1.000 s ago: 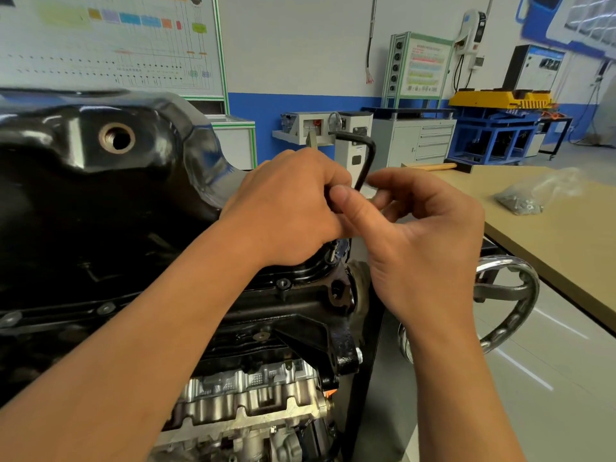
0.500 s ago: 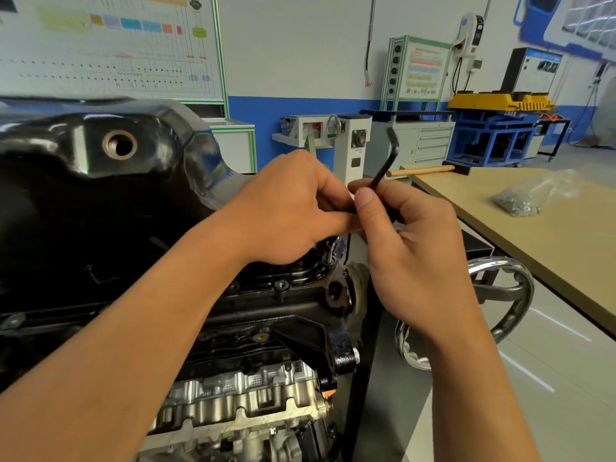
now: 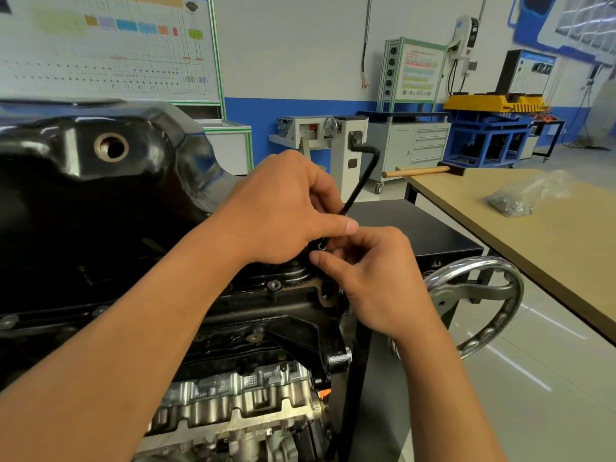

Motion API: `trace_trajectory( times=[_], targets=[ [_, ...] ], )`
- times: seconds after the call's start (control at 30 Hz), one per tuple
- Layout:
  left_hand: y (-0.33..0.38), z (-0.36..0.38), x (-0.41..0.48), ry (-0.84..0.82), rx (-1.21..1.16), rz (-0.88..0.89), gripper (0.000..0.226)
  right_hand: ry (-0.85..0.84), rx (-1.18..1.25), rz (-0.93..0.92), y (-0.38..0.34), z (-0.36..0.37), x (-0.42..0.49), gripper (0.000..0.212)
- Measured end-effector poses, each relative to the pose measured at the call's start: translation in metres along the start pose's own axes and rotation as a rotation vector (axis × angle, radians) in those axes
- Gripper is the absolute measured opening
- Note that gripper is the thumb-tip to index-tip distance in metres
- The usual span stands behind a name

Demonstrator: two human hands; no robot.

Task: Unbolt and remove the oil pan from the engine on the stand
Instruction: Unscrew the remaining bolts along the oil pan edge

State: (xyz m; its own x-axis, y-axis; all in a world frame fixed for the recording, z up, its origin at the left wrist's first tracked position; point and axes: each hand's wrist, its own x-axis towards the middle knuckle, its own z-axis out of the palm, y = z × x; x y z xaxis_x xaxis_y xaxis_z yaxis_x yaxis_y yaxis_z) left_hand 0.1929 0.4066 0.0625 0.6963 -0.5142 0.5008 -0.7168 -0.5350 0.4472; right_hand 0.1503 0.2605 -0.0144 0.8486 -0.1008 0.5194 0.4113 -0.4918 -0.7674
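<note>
Oil pan [image 3: 83, 195] — black, glossy — sits atop the engine [image 3: 233, 395], left of the fingers, its left edge cut off. Left hand [image 3: 283, 208] grips the bent hex key [image 3: 361, 176] by its shaft. Right hand [image 3: 376, 278] curls just beneath — key tip hidden, its hold cannot be told.

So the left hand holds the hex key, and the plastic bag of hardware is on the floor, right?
No: in the head view the plastic bag of hardware lies on the wooden table, not the floor. The left hand does hold the hex key.
</note>
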Motion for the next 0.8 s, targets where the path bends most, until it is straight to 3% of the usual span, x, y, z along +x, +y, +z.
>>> trace_trajectory(
  times=[0.27,0.43,0.67,0.8],
  targets=[
    [-0.002,0.003,-0.001,0.063,0.015,0.013,0.029,0.001,-0.034,-0.095,0.001,0.001,-0.002,0.016],
    [0.001,0.000,-0.002,0.186,-0.169,0.035,0.027,0.068,-0.007,-0.217,-0.007,0.003,-0.002,0.019],
    [0.015,-0.008,-0.003,0.204,-0.575,-0.056,0.027,0.125,0.294,-0.112,-0.022,-0.005,-0.028,0.011],
    [0.044,0.007,-0.001,0.140,-0.705,-0.133,0.022,0.186,0.275,0.060,-0.017,-0.037,-0.076,0.015]
  ],
)
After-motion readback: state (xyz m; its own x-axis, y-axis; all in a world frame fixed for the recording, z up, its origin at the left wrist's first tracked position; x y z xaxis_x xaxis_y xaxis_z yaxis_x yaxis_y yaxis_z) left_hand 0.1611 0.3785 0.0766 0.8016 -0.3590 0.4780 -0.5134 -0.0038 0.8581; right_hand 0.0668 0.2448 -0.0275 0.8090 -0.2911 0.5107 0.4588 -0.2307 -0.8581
